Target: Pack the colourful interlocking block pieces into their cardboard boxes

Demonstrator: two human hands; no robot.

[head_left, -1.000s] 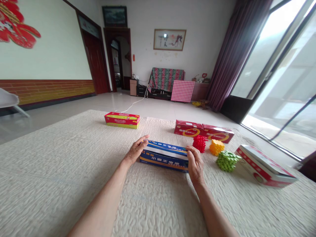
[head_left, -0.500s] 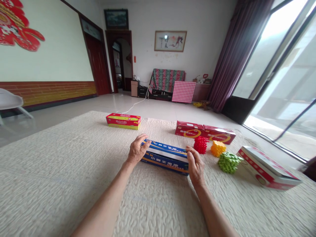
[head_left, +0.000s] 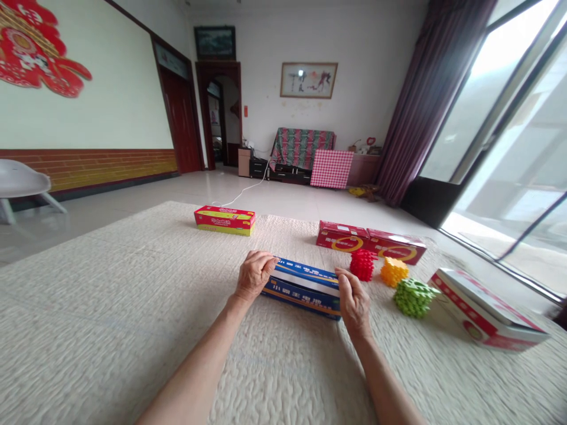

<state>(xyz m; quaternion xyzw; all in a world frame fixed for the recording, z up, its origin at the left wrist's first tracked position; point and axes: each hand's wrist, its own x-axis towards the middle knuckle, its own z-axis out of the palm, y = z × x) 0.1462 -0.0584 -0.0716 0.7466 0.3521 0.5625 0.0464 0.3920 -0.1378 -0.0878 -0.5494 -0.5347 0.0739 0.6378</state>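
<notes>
Between my two hands a long blue battery box [head_left: 301, 296] with orange stripes and white lettering rests on the cream quilted cover [head_left: 177, 265]. Its lid looks slightly raised along the near side, where a white strip shows. My left hand [head_left: 256, 276] is closed on the box's left end, thumb on the top edge. At the other end, my right hand [head_left: 354, 301] grips the lid's corner, with its fingers partly hidden behind the box. To the right of the box stand a red spiky block [head_left: 363, 264], a yellow one [head_left: 394, 271] and a green one [head_left: 415, 297].
A red and yellow-green box [head_left: 225, 220] sits at the far left of the cover. Two dark red boxes [head_left: 371, 242] stand end to end at the back right. A white and red carton [head_left: 487, 310] lies at the right, near the green block.
My left hand has shifted slightly right along the box's left end, its fingers now more curled over the lid. My right hand stays at the right end. The whole view has shifted a little.
</notes>
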